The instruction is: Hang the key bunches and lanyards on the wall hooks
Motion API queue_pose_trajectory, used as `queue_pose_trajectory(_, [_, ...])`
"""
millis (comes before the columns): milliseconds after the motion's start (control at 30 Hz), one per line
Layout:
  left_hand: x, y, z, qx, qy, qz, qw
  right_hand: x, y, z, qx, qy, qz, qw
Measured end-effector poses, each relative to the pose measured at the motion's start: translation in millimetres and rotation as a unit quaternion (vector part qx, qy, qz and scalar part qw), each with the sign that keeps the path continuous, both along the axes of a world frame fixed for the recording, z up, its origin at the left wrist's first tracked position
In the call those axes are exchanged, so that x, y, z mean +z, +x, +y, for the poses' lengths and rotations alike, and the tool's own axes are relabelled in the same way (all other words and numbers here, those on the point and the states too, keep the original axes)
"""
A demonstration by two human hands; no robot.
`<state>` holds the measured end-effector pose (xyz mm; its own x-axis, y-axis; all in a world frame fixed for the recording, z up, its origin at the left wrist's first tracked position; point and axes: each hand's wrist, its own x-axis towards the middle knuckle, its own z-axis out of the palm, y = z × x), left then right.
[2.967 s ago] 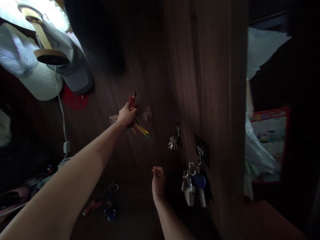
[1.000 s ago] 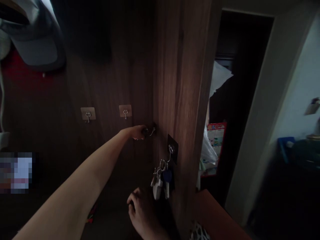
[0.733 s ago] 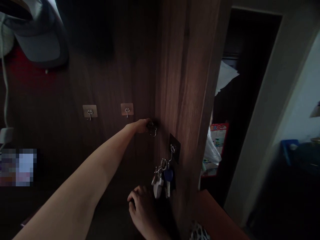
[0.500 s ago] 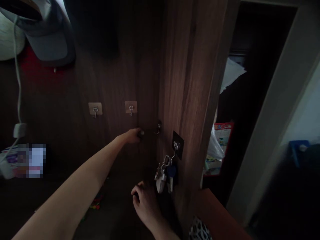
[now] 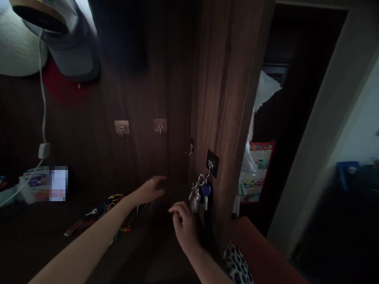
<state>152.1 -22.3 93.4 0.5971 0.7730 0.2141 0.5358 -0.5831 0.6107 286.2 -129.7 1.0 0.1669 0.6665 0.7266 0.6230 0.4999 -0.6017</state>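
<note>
My left hand [image 5: 149, 188] hovers low over the dark surface, below the wooden panel [image 5: 177, 90], fingers reaching forward and smeared. Thin metal bits [image 5: 138, 206] show under its palm; whether they hang from the hand or lie on the surface is unclear. The dark hook [image 5: 190, 149] above it is bare. My right hand [image 5: 185, 225] is raised with curled fingers and nothing visible in them. It is just left of a key bunch with a blue key [image 5: 201, 192], which hangs on a black hook [image 5: 212, 165] at the panel's corner.
Two beige stick-on hooks [image 5: 121, 128] [image 5: 160, 126] are bare. Keys and coloured ties [image 5: 114, 199] lie on the dark surface at left. Caps [image 5: 68, 51] and a white cable [image 5: 41, 102] hang top left. A dark doorway [image 5: 296, 118] opens at right, beside a leopard-print item [image 5: 237, 264].
My left hand left the dark hook, which is now bare, and dropped toward the surface. My right hand rose up beside the hanging key bunch. The view shifted a little.
</note>
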Motion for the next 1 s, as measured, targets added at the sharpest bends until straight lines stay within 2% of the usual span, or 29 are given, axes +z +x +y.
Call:
queue_pose_trajectory(67, [1.0, 27.8, -24.8, -0.089, -0.095, -0.127, 0.983, 3.1, -1.7, -19.8, 0.005, 0.063, -0.018, 0.998])
queue_pose_trajectory(133, [-4.9, 55.9, -47.1, -0.155, -0.166, -0.216, 0.950, 4.2, -2.9, -41.6, 0.019, 0.114, -0.051, 0.992])
queue_pose_trajectory(200, [-14.1, 81.0, -63.3, -0.185, -0.217, -0.277, 0.918, 5.2, -1.8, -60.8, 0.037, 0.146, -0.086, 0.985])
queue_pose_trajectory(333, [-26.0, 109.7, -76.6, -0.086, -0.231, -0.382, 0.891, 12.3, 9.4, -78.8, 0.013, 0.185, -0.050, 0.981])
queue_pose_trajectory(533, [-17.9, 101.2, -76.6, -0.042, -0.200, -0.388, 0.899, 19.1, 18.3, -68.2, -0.071, 0.180, 0.038, 0.980])
queue_pose_trajectory(667, [-12.2, 95.9, -77.5, -0.062, -0.227, -0.406, 0.883, 21.6, 12.2, -62.7, -0.077, 0.172, 0.082, 0.979])
queue_pose_trajectory(767, [-4.8, 91.5, -75.4, -0.085, -0.217, -0.402, 0.885, 33.6, 10.2, -64.1, -0.071, 0.159, 0.108, 0.979])
queue_pose_trajectory(867, [12.9, 80.0, -69.1, -0.074, -0.198, -0.342, 0.915, 49.8, 10.2, -67.2, -0.073, 0.150, 0.124, 0.978])
queue_pose_trajectory(1000, [51.6, 57.1, -61.8, -0.097, -0.194, -0.243, 0.945, 60.2, 10.0, -68.5, -0.060, 0.131, 0.141, 0.980])
